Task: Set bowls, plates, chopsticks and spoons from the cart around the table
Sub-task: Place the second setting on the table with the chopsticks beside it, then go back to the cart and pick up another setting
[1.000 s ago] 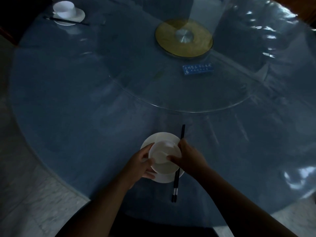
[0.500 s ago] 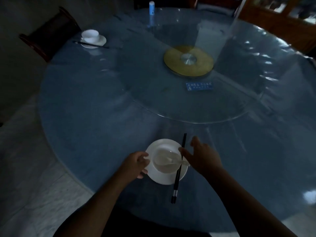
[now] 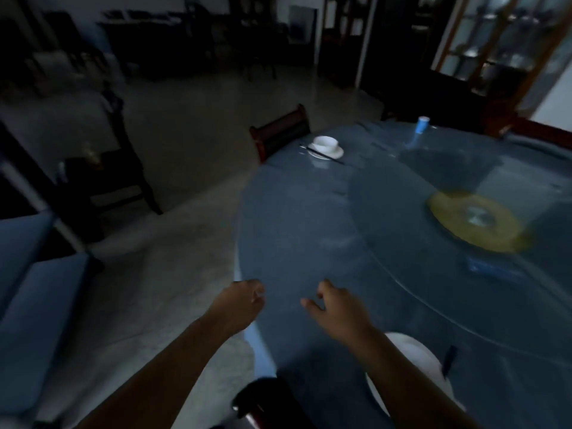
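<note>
Hovering empty, the left hand (image 3: 238,305) loosely curled and the right hand (image 3: 335,308) half open, both arms risk clipping the near plate (image 3: 414,354) under the right forearm, beside dark chopsticks (image 3: 449,359).

There is one camera, worn on the person's head. It looks forward and down from just above the near edge of the table (image 3: 309,230). It faces a bit left, so the table fills the right side and the floor (image 3: 185,168) the left. Both arms are very close, low in the picture. The chair (image 3: 280,128) past the table's far edge looks small. The picture is blurry.
</note>
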Motion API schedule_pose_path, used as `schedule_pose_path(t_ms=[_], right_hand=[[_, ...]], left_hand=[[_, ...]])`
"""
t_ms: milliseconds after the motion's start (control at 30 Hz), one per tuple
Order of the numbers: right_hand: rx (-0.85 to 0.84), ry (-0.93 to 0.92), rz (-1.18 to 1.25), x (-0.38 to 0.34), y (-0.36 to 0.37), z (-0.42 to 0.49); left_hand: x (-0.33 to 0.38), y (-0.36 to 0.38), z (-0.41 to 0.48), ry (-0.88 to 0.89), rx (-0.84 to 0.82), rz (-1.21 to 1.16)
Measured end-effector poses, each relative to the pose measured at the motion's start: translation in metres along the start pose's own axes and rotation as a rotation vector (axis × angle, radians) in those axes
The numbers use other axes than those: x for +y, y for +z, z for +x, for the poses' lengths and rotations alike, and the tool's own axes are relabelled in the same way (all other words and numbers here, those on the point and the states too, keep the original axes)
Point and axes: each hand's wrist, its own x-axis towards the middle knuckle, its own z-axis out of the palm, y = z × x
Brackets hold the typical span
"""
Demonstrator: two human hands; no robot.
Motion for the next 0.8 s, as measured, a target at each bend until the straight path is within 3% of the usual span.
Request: schedule_pose_path(t_ms=[167,400,800], right_hand=[[-0.095,-0.236,-0.100,-0.134,0.047,0.077],[-0.227,-0.431,-0.150,-0.326,0.123,0.174],[-0.382,-0.714,-0.139,-0.566,0.205,0.293]], left_hand=[[-0.128,-0.077,-0.006,-0.109,0.108,0.091],[-0.313,-0.175,-0.022,-0.309,0.167,0.055],[-0.496,-0.283,-0.022,-0.595,0.257,0.022]])
